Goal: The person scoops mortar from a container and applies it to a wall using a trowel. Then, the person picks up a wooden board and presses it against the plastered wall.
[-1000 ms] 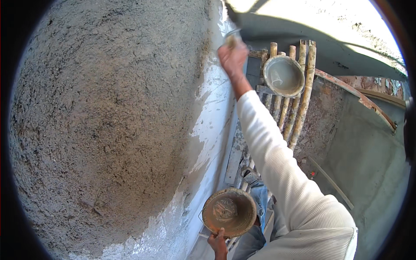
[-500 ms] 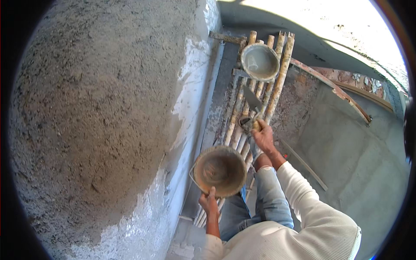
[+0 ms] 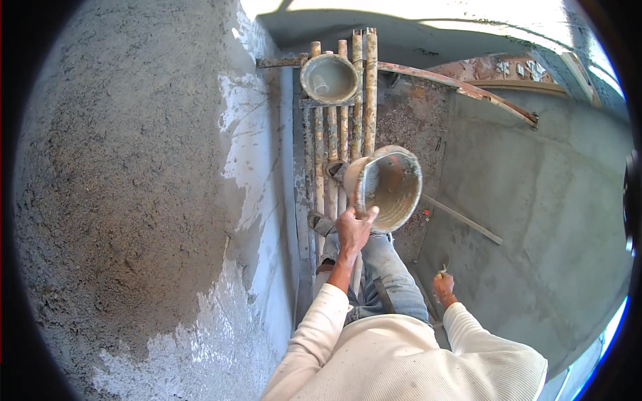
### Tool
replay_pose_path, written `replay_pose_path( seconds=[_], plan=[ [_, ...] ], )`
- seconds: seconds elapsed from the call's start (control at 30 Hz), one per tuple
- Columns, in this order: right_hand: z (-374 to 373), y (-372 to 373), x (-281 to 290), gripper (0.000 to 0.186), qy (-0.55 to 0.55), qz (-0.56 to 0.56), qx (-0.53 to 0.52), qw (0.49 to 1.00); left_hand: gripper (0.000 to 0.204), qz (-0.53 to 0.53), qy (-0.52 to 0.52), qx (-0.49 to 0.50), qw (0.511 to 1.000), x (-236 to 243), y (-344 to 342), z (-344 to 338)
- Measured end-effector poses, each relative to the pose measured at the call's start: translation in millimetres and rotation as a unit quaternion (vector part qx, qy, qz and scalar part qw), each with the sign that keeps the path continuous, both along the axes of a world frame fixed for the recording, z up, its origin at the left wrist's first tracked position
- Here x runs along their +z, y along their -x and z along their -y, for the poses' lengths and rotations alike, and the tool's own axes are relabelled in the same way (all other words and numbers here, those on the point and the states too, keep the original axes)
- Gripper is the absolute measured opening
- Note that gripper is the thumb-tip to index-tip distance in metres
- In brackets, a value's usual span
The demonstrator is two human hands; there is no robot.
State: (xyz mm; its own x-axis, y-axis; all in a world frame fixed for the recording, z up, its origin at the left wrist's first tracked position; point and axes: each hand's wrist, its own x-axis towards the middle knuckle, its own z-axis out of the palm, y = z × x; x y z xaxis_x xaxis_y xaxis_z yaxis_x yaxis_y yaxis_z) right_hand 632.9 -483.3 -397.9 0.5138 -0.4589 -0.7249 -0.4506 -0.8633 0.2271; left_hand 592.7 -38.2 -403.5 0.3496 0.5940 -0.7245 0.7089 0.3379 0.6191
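Note:
My left hand point(image 3: 354, 230) grips the near rim of a mortar-stained bucket point(image 3: 394, 190), thumb over the edge. The bucket is tilted to the right over the poles, and its inside shows only a grey-brown coating. Lower right, beside my leg, my right hand point(image 3: 443, 289) is closed round the trowel point(image 3: 443, 269); only a small end shows above the fist and the blade is hidden. A second bucket point(image 3: 329, 78) with grey, watery contents stands at the far end of the pole platform point(image 3: 370, 93).
To the left rises a wall point(image 3: 134, 160) with rough wet mortar beside a whitish strip. My sandalled feet point(image 3: 322, 224) stand on the poles. A smooth grey surface point(image 3: 521, 180) lies on the right, with a thin wooden strip point(image 3: 461, 220) by it. Boards point(image 3: 495, 100) cross behind.
My left hand has carried the bucket rightward and forward, tilting it. My right hand has drawn back from above the poles to my right side. The view has turned too.

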Motion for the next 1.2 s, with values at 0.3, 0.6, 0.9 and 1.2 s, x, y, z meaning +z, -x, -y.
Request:
replay_pose_path(
  seconds=[0.3, 0.6, 0.9, 1.2],
  plan=[
    [-7.2, 84.9, -49.1, 0.043, -0.117, -0.079, 0.131, 0.981, 0.044, -0.080, 0.112, -0.025, 0.990, -21.1, 124.4, 42.9],
    [-108.0, -8.2, -75.0, 0.035, -0.169, 0.015, 0.170, 0.971, 0.084, -0.173, 0.430, 0.238, 0.853, 85.5, 335.8, 95.5],
    [-205.8, -92.6, -35.8, 0.037, -0.239, 0.017, 0.217, 0.946, 0.077, -0.114, 0.209, 0.058, 0.970, 110.8, 279.1, 111.3],
    [-285.7, -116.8, -44.2, 0.041, -0.266, 0.060, 0.347, 0.897, 0.041, -0.195, 0.149, 0.099, 0.964, -38.0, 347.9, 175.4]
  ],
)
